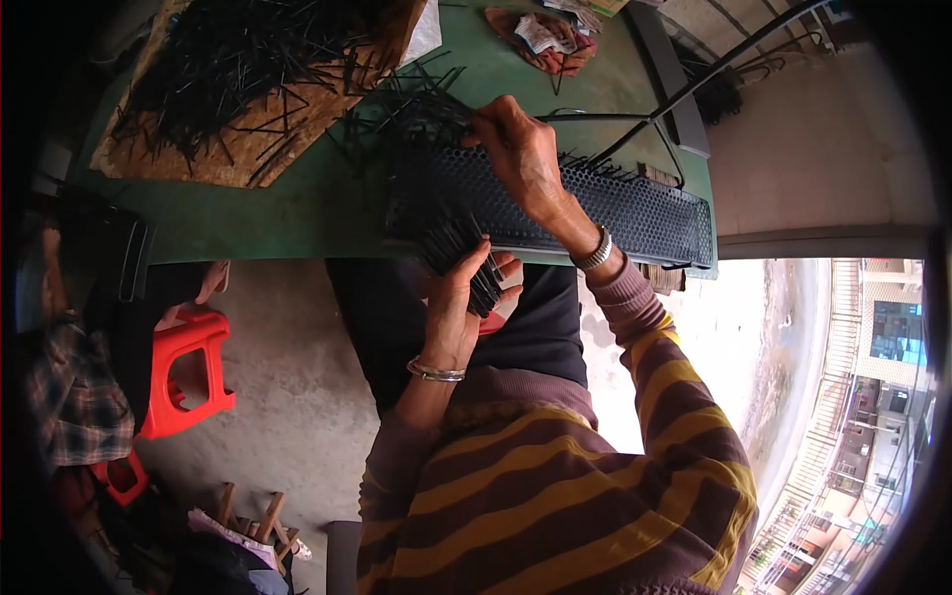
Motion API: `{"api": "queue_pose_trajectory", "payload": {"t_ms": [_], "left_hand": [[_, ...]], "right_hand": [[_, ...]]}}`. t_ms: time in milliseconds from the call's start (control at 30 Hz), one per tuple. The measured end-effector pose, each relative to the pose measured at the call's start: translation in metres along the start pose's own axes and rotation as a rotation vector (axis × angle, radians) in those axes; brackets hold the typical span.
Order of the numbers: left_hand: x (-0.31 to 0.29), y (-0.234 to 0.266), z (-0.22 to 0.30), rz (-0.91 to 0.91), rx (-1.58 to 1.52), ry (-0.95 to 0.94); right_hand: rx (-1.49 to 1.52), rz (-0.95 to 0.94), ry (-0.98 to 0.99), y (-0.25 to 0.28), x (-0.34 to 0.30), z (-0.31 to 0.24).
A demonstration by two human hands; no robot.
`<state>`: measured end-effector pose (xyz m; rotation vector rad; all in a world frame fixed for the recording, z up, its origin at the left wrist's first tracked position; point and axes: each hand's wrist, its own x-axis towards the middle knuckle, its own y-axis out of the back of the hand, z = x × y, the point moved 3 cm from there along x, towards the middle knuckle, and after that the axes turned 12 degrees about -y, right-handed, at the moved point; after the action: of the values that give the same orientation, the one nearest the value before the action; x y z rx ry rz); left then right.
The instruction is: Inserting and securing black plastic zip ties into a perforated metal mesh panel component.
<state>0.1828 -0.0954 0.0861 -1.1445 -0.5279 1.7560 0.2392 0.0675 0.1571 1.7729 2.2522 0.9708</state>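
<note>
My left hand point(461, 297) is closed round a bundle of thin black sticks point(454, 241) at the table's near edge, the sticks pointing up and away. Beyond it lies a long black tray full of small round holes point(635, 211). My right hand point(519, 157) is over the tray's far left part, its fingers pinched together. Whatever is between those fingertips is too small or hidden to make out. Loose black sticks point(428, 104) lie scattered just left of my right fingertips. A row of short black pieces stands along the tray's far edge.
A big heap of black sticks point(248, 64) covers a brown board point(129, 149) on the green table point(297, 213). Farther back sits a crumpled reddish cloth point(555, 50). A black rod point(714, 74) slants over the right side. To the left, a person sits near a red stool point(188, 372).
</note>
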Motion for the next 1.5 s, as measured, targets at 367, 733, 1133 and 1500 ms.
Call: {"api": "queue_pose_trajectory", "payload": {"t_ms": [367, 733, 1133, 1500], "left_hand": [[-0.006, -0.003, 0.008, 0.019, 0.078, -0.098], [-0.005, 0.001, 0.010, 0.030, 0.079, -0.157], [-0.003, 0.006, 0.011, 0.035, 0.091, -0.139], [-0.003, 0.006, 0.017, 0.022, 0.078, -0.184]], "right_hand": [[-0.084, -0.229, 0.256, -0.005, 0.024, -0.013], [-0.319, -0.002, 0.411, -0.006, 0.018, -0.002], [-0.419, 0.114, 0.184, -0.014, 0.013, 0.008], [-0.655, 0.160, 0.228, -0.021, 0.001, 0.008]]}}
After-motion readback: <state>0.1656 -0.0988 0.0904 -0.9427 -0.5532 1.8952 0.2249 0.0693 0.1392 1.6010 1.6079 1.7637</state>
